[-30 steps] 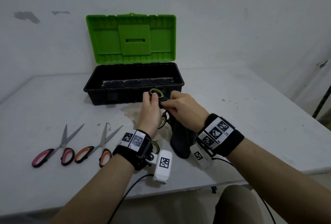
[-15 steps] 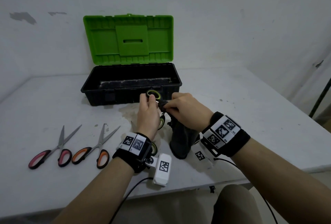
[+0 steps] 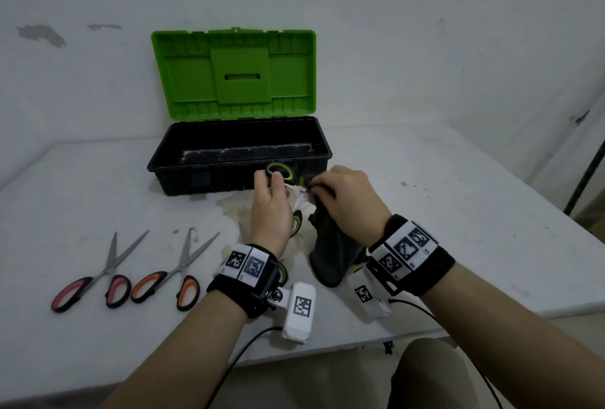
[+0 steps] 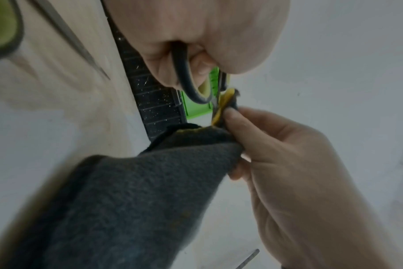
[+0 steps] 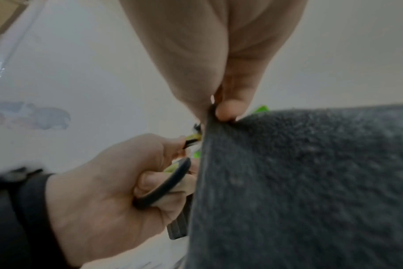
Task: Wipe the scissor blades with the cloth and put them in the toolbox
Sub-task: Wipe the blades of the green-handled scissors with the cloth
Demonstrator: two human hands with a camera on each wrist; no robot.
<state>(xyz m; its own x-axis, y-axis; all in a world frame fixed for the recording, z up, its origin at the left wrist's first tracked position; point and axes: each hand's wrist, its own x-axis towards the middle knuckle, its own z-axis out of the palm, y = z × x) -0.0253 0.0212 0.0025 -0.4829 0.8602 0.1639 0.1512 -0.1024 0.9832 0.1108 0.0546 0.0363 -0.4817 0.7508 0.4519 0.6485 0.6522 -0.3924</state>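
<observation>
My left hand (image 3: 269, 181) grips the loops of green-handled scissors (image 3: 280, 171) just in front of the toolbox (image 3: 203, 179). My right hand (image 3: 322, 186) pinches a dark grey cloth (image 3: 330, 251) around the blades, close to the pivot. The cloth hangs down to the table and hides the blades. In the left wrist view, fingers of the left hand (image 4: 207, 36) pass through a black handle loop (image 4: 184, 78), and the right hand (image 4: 288, 163) squeezes the cloth (image 4: 138, 200). The right wrist view shows thumb and finger (image 5: 228, 109) nipping the cloth (image 5: 311, 182).
The black toolbox stands open with its green lid (image 3: 234, 75) upright against the wall. Pink-handled scissors (image 3: 91, 287) and orange-handled scissors (image 3: 170, 281) lie at the left. Another green-handled pair (image 3: 297, 225) lies under my left hand on a stained patch of table.
The right hand with the cloth has drawn slightly away from the handles, so a bit of bare metal at the pivot now shows. Both hands stay in front of the toolbox.
</observation>
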